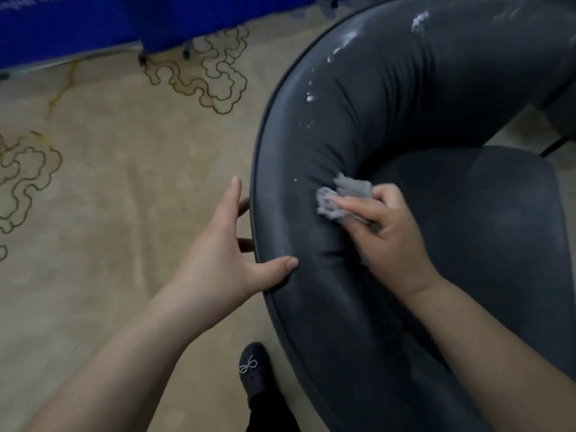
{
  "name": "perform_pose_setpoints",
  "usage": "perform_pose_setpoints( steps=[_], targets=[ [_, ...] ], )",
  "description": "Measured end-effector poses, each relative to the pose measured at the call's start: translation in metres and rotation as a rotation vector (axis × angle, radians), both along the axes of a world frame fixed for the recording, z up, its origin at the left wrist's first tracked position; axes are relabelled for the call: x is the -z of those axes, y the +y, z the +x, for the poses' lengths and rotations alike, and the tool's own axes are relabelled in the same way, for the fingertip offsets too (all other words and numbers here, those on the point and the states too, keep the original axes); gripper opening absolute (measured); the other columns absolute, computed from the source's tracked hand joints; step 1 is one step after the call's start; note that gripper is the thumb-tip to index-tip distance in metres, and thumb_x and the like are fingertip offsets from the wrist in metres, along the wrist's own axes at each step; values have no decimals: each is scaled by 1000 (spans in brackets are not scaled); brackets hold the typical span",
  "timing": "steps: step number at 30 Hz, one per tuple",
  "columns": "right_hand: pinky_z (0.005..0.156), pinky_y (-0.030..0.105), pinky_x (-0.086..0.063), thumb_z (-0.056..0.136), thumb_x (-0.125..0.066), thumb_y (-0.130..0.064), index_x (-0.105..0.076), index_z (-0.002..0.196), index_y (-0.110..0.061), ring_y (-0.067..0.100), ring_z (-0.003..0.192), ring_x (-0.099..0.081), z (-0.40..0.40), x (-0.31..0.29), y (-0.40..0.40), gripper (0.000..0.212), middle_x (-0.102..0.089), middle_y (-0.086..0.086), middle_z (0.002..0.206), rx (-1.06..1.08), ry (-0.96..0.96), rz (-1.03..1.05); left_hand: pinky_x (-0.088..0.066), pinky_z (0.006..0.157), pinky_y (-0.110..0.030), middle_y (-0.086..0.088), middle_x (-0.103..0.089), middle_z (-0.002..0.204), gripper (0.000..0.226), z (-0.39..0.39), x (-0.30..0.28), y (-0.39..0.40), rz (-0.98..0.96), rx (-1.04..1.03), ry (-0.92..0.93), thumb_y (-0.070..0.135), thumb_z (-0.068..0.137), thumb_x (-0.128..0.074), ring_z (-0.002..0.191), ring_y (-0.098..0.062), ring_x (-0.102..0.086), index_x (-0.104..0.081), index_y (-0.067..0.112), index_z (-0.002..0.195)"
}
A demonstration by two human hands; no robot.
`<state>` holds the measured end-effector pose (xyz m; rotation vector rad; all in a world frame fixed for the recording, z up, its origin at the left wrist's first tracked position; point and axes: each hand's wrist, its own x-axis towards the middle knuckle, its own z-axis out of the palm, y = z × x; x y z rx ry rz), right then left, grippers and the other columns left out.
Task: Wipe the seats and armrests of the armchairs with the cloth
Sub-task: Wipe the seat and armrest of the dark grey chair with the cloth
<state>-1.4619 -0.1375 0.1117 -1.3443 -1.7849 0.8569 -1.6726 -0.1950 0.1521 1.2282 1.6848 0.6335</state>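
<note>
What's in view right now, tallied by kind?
Armchair: 1
Cloth: 1
Hands: 2, left hand on the armchair's outer edge, right hand pressing the cloth
Shoe: 1
Total: 5

— Any writing you can read here?

— Hardly. Along the upper left edge of the frame, the blue cloth [71, 23] carries a line of pale lettering, but it is cut off by the frame and too blurred to make out.

— Anything on the shoe [254, 369] at the bottom centre?

— Only a looped ornament of small beads; it is no letter or number.

— And the armchair [389, 104]?

— White flecks on its surface, no label or brand visible.
</note>
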Motion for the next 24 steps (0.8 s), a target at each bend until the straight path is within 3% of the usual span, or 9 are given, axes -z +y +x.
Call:
perform_pose_setpoints(
  steps=[3,5,7,9,12,15,17,20,24],
  targets=[
    [87,7,-39,87,-67,-24,-64,115,-26,14,96,-57,-14,-9,1,28,-49,10,101,87,89,28,-46,63,-3,40,-36,135,127,-1,5,6,13,54,-39,49,52,-83,94,16,-58,0,50,149],
    [89,16,-44,88,-63,-30,-65,119,-29,13,97,-55,-38,-18,-1,31,-47,6,103,-93,11,167,-48,67,-6,38,-44,128,126,-2,7,11,27,72,-72,41,53,-83,95,14,-59,-3,46,150],
    [88,30,-48,88,-64,-25,-67,117,-30,23,96,-54,-47,-15,-6,29,-46,7,103,-173,-81,203,-49,70,-8,32,-47,131,125,-6,7,18,24,86,-86,39,55,-82,97,13,-60,-1,46,150],
    [88,33,-48,88,-65,-19,-68,114,-24,24,95,-55,-35,-7,-7,27,-46,11,104,-60,-81,150,-49,66,-7,32,-39,140,125,-13,5,28,10,102,-107,39,57,-83,93,18,-58,2,47,149],
    [88,18,-41,87,-66,-12,-63,117,-23,2,90,-52,-20,-5,1,32,-44,7,103,164,0,3,-48,61,-4,35,-31,144,124,-19,0,38,-7,146,-65,44,59,-83,91,23,-53,4,52,147],
    [90,15,-41,87,-66,-21,-64,119,-26,-2,95,-52,-50,-20,23,32,-43,4,103,177,34,148,-55,74,-19,33,-42,136,122,-16,1,44,28,181,-86,43,55,-87,93,9,-61,-8,50,147],
    [89,26,-46,87,-64,-30,-67,117,-31,16,97,-53,-74,-25,32,30,-46,4,103,22,-74,275,-56,84,-32,35,-51,123,109,-16,6,47,38,177,-109,42,52,-85,96,4,-62,-25,42,143],
    [89,34,-48,86,-68,-20,-70,112,-23,26,94,-55,-66,-13,33,26,-48,13,102,13,-71,227,-53,87,-27,39,-47,125,121,-21,8,53,19,199,-126,45,53,-86,101,10,-58,-12,46,148],
    [89,16,-42,85,-68,-12,-64,114,-22,13,91,-55,-28,1,39,31,-46,11,102,234,84,-12,-49,66,-6,42,-39,131,121,-26,4,69,-16,195,-115,49,52,-83,95,22,-55,-3,62,142]
  ],
)
